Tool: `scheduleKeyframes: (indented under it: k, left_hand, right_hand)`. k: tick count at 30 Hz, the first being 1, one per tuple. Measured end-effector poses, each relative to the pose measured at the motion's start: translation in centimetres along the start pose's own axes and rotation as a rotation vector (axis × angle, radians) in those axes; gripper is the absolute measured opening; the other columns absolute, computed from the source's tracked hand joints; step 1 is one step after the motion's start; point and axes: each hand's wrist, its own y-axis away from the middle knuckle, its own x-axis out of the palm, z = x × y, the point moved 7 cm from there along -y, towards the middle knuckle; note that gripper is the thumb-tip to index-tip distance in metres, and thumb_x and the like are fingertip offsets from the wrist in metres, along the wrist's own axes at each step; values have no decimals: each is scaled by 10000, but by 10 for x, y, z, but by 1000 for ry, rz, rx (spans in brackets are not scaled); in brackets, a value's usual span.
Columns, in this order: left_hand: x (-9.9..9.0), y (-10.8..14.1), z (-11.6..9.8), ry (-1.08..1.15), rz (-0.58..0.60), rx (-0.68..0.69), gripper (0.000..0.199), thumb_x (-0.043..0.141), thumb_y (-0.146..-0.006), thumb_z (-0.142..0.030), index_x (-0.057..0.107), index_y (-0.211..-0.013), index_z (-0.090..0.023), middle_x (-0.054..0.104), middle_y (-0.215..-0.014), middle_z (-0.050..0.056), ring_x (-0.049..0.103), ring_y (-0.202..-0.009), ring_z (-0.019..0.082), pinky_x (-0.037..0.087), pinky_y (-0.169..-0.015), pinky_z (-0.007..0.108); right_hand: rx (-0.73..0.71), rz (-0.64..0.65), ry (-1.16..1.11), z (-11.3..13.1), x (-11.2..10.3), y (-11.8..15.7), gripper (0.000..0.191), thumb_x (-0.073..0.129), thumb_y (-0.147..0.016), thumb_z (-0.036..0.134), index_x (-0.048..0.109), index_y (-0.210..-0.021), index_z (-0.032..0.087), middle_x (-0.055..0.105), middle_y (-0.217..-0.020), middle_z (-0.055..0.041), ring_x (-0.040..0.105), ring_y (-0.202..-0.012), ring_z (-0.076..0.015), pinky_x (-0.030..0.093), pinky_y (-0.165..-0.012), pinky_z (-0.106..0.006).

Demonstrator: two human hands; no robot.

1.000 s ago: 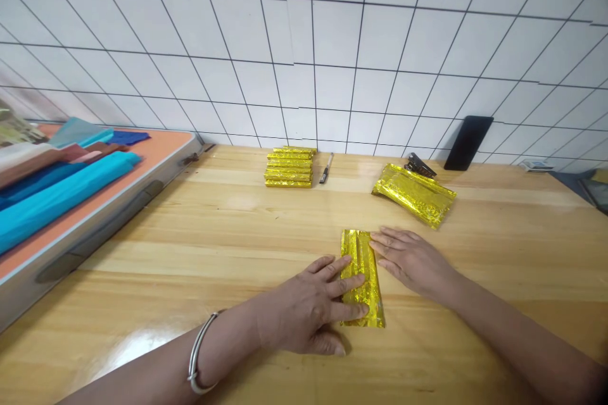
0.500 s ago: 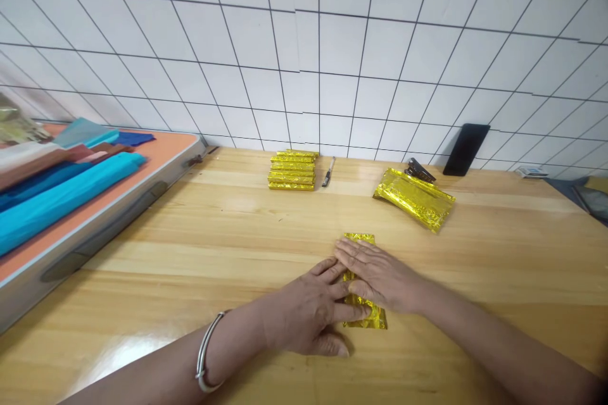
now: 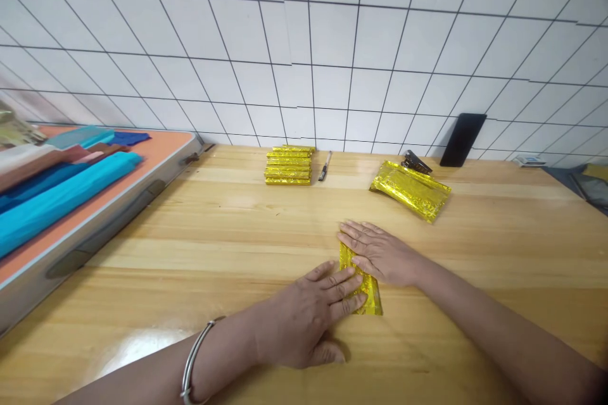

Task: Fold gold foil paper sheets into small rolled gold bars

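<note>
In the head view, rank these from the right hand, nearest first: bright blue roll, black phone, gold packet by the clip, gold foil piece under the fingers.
1. Gold foil piece, directly under the right hand.
2. Gold packet, beyond it, beside the clip.
3. Black phone, farther back to the right, against the wall.
4. Bright blue roll, far left.

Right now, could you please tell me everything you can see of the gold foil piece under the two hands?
The gold foil piece is shiny, crinkled and yellow-gold, and looks like thin metallic film. It lies flat on the wooden table, its long side running away from the viewer. The left hand rests its spread fingers across the near half; the right hand covers much of the far half. The near edge shows, but the hands hide too much to count its folds.
</note>
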Motion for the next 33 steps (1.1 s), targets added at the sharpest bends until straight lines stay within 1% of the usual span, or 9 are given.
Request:
scheduleKeyframes:
  k: [6, 9, 12, 15, 17, 21, 26, 29, 33]
  left_hand:
    - [-1, 20, -28, 74, 76, 23, 765, 379, -881, -541, 115, -1447, -100, 103, -1494, 141, 103, -1384, 247, 73, -1147, 401]
    - [-16, 24, -41, 125, 107, 159, 633, 388, -915, -417, 194, -1437, -118, 215, -1477, 105, 205, -1367, 194, 136, -1148, 328]
    - [-40, 8, -40, 109, 33, 224, 561, 385, -923, -408, 307, -1402, -126, 334, -1434, 89, 264, -1348, 198, 192, -1138, 320]
    - [-54, -22, -32, -8, -51, 268, 578, 405, -914, -426, 315, -1398, -123, 264, -1462, 98, 147, -1380, 220, 129, -1148, 361]
    - [-50, -41, -26, -78, -51, 304, 629, 414, -907, -450, 254, -1421, -124, 218, -1476, 92, 89, -1388, 207, 52, -1152, 364]
    - [-27, -59, -22, -86, -64, 385, 778, 455, -841, -567, 193, -1441, -147, 202, -1481, 78, 93, -1387, 216, 21, -1147, 352]
    - [0, -56, -24, -28, -34, 373, 790, 443, -823, -606, 182, -1444, -193, 228, -1475, 67, 122, -1384, 213, -54, -1132, 372]
    - [1, -52, -28, -27, -35, 330, 774, 435, -828, -605, 203, -1438, -189, 181, -1488, 87, 116, -1385, 220, -63, -1125, 390]
    - [1, -48, -33, -24, -24, 290, 750, 460, -833, -570, 247, -1424, -159, 143, -1496, 119, 108, -1382, 248, 33, -1133, 391]
  right_hand:
    - [-3, -1, 45, 0, 3, -1, 559, 303, -943, 392, 139, -1450, 224, 126, -1515, -41, 68, -1385, -185, 103, -1126, -403]
    - [0, -1, 43, 2, 1, -1, 559, 295, -944, 410, 146, -1450, 224, 133, -1513, -44, 81, -1384, -188, 106, -1126, -404]
    - [4, -10, 32, 2, 0, 0, 558, 306, -943, 408, 155, -1449, 226, 133, -1512, -48, 84, -1383, -192, 113, -1125, -411]
    - [-34, -2, 14, -3, 3, 0, 582, 358, -932, 405, 152, -1448, 235, 113, -1517, -41, 76, -1383, -204, 132, -1123, -408]
    - [-70, -13, 5, -6, 7, 0, 613, 414, -912, 416, 172, -1445, 233, 118, -1517, -38, 90, -1380, -219, 128, -1124, -400]
    - [-80, -30, 23, -12, 12, -2, 586, 412, -925, 359, 165, -1443, 242, 122, -1517, -33, 94, -1379, -187, 142, -1123, -379]
    - [-56, -39, 64, -2, 4, -1, 576, 381, -936, 359, 152, -1447, 224, 141, -1513, -58, 45, -1385, -171, 137, -1125, -400]
    - [-51, -34, 64, 4, -1, -1, 574, 374, -936, 368, 168, -1445, 201, 142, -1512, -72, 42, -1386, -183, 127, -1126, -402]
    - [-23, -24, 48, 4, -2, -1, 567, 354, -937, 376, 171, -1446, 203, 155, -1510, -63, 67, -1384, -180, 119, -1126, -388]
